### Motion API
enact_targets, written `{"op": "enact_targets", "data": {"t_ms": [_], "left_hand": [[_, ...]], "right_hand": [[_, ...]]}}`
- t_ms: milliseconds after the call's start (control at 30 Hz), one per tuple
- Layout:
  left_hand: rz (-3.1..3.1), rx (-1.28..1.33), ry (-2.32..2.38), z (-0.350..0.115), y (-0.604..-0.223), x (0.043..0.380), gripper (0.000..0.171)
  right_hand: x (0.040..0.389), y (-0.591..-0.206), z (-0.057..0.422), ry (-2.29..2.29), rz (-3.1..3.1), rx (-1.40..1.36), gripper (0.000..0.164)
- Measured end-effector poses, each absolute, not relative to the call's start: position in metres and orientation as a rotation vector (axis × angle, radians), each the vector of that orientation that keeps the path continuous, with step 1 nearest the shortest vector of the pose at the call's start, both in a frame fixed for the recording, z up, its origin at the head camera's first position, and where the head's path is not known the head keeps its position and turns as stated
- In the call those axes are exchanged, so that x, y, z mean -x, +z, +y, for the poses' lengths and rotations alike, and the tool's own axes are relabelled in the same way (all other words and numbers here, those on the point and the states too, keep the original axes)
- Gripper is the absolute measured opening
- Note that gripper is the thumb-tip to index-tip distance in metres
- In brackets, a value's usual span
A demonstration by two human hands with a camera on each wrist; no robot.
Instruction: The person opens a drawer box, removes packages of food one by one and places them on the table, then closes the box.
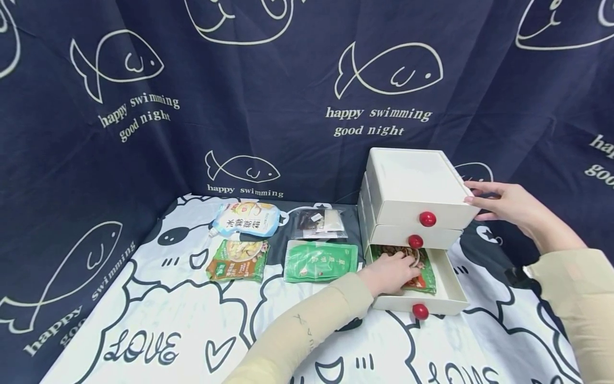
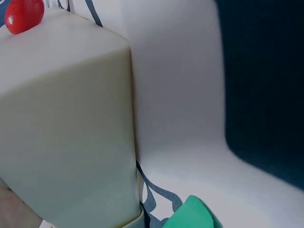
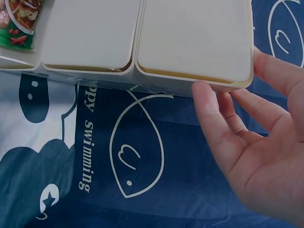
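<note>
A white drawer cabinet (image 1: 412,173) with round red knobs stands at the right; its bottom drawer (image 1: 453,282) is pulled out. In that drawer lies a green food packet (image 1: 427,280) printed with a meat dish. My left hand (image 1: 390,272) reaches over the drawer's left wall, fingers resting on the packet and partly covering it. The drawer's outer wall hides most of this hand in the left wrist view. My right hand (image 1: 508,205) holds the cabinet's upper right edge, its fingertips touching either side of the corner in the right wrist view (image 3: 266,137).
Left of the cabinet lie a plain green pouch (image 1: 321,261), a clear packet with dark and pale contents (image 1: 318,224), a blue-and-white spouted pouch (image 1: 247,218) and a green-orange food packet (image 1: 238,260). A patterned cloth covers the table; a dark fish-print curtain (image 1: 288,106) hangs behind.
</note>
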State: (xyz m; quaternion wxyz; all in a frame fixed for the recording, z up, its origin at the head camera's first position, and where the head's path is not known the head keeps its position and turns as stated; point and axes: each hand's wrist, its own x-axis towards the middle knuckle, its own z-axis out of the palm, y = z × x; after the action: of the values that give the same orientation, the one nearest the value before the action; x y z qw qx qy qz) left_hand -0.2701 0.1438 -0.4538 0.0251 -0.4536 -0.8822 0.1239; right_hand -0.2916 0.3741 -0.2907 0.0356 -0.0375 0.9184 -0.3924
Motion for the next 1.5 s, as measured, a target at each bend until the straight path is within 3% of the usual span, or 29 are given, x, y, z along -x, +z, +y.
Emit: {"op": "enact_targets", "data": {"t_ms": [500, 1500], "left_hand": [[-2.743, 1.396, 0.408, 0.151, -0.454, 0.268, 0.035], [-2.588, 1.487, 0.425, 0.153, -0.460, 0.269, 0.027]], "right_hand": [[0.292, -0.290, 0.374, -1.225, 2.804, 0.120, 0.072], [0.293, -0.291, 0.375, -1.214, 2.810, 0.140, 0.072]]}}
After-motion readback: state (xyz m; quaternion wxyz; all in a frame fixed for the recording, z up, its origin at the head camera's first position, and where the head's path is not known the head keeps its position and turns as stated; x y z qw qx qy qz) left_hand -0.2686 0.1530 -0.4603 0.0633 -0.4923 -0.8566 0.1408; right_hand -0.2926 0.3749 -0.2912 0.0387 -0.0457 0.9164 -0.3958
